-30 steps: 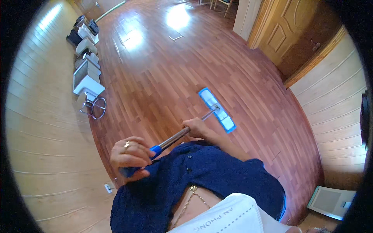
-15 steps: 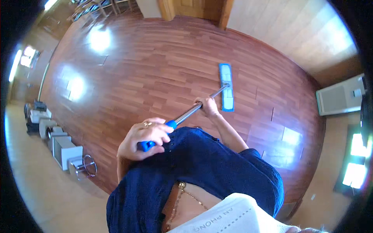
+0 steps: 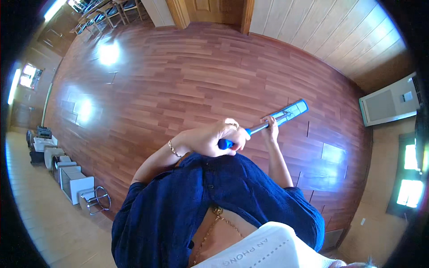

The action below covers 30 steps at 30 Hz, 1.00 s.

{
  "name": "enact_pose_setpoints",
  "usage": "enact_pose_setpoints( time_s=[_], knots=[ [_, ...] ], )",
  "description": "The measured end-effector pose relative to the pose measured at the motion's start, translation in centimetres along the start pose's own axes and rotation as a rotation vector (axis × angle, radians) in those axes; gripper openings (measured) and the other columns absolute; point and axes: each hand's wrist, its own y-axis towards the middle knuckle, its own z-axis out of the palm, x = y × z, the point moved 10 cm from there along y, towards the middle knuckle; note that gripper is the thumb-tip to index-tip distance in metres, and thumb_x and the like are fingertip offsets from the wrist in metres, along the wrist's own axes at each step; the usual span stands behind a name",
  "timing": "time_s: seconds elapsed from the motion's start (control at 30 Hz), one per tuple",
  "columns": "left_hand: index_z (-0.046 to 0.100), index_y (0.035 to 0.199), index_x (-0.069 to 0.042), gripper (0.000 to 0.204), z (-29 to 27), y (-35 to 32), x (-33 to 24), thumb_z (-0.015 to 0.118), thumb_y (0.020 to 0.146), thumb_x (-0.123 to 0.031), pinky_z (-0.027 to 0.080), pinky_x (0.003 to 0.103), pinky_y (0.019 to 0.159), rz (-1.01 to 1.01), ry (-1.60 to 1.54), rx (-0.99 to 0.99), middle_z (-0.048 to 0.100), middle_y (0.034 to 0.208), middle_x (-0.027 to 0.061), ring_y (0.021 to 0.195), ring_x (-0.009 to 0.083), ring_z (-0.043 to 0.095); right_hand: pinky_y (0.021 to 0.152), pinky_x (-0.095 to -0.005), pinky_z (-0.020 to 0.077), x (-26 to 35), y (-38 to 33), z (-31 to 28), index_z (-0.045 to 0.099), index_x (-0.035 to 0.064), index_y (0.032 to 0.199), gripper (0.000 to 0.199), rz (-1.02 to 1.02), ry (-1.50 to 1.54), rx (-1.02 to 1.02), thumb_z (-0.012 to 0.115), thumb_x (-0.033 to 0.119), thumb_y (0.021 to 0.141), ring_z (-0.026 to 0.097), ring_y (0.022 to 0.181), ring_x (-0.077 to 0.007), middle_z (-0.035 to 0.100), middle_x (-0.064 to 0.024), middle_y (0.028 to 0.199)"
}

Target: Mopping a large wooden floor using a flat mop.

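Your 2 hands are both on the flat mop. Your left hand [image 3: 225, 135] has its fingers wrapped around the blue grip [image 3: 225, 144] at the upper end; your right hand [image 3: 271, 129] has its fingers curled around the metal pole [image 3: 258, 129] lower down. The mop head [image 3: 292, 111], white-topped with a blue border, is over the wood floor [image 3: 201, 85], toward the floor's far right corner, where a white unit [image 3: 388, 103] stands. Whether its full face touches the boards cannot be confirmed.

Recommended: press evenly through your right hand so that the whole pad lies flat, and steer with your left. Overlap each pass slightly. Near the right edge, slow the head to avoid knocking the unit.
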Motion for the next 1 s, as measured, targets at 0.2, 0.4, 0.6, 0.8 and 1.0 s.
enact_pose_setpoints(
  time_s=[0.2,0.4,0.6,0.8,1.0],
  knots=[
    [0.055,0.084,-0.012,0.018,0.3,-0.4,0.7,0.071,0.077,-0.005,0.031,0.040,0.099,-0.122,0.135,-0.066,0.063,0.092,0.0015,0.112,0.0212,0.058,0.073,-0.0418,0.0459,-1.1,2.6,3.4,0.056,0.0074,0.072,0.009,-0.140,-0.034,0.184,0.065,0.008,0.071,0.058,0.081,-0.0326,0.059,-0.0110,0.076],
    [0.056,0.081,-0.012,0.021,-2.4,-1.4,-2.5,0.076,0.074,-0.011,0.037,0.038,0.089,-0.066,0.338,-0.271,0.062,0.090,0.0029,0.096,0.0217,0.060,0.074,-0.0440,0.0468,5.2,5.7,7.4,0.060,0.0099,0.077,0.011,-0.379,0.158,0.308,0.068,0.016,0.072,0.059,0.082,-0.0327,0.061,-0.0106,0.079],
    [0.057,0.078,-0.012,0.024,-5.9,-3.9,-6.2,0.079,0.069,-0.015,0.043,0.043,0.086,-0.038,0.510,-0.423,0.062,0.085,0.0042,0.086,0.0237,0.062,0.073,-0.0457,0.0489,14.0,6.5,15.0,0.062,0.0113,0.084,0.015,-0.467,0.151,0.601,0.069,0.021,0.074,0.062,0.084,-0.0327,0.064,-0.0109,0.082],
    [0.056,0.069,-0.012,0.025,-8.3,-7.8,-9.1,0.080,0.067,-0.018,0.047,0.042,0.079,-0.066,0.680,-0.559,0.062,0.075,0.0013,0.079,0.0213,0.064,0.079,-0.0443,0.0486,21.8,3.6,22.6,0.062,0.0140,0.087,0.013,-0.634,0.218,0.836,0.065,0.019,0.075,0.063,0.093,-0.0301,0.066,-0.0085,0.088],
    [0.057,0.068,-0.012,0.029,-10.8,-13.3,-8.6,0.078,0.072,-0.031,0.047,0.044,0.077,-0.046,0.706,-0.714,0.065,0.072,0.0016,0.078,0.0226,0.067,0.080,-0.0444,0.0452,25.7,2.3,28.0,0.063,0.0176,0.086,0.010,-0.745,0.251,0.921,0.064,0.020,0.076,0.063,0.091,-0.0266,0.066,-0.0054,0.087]
  ],
)
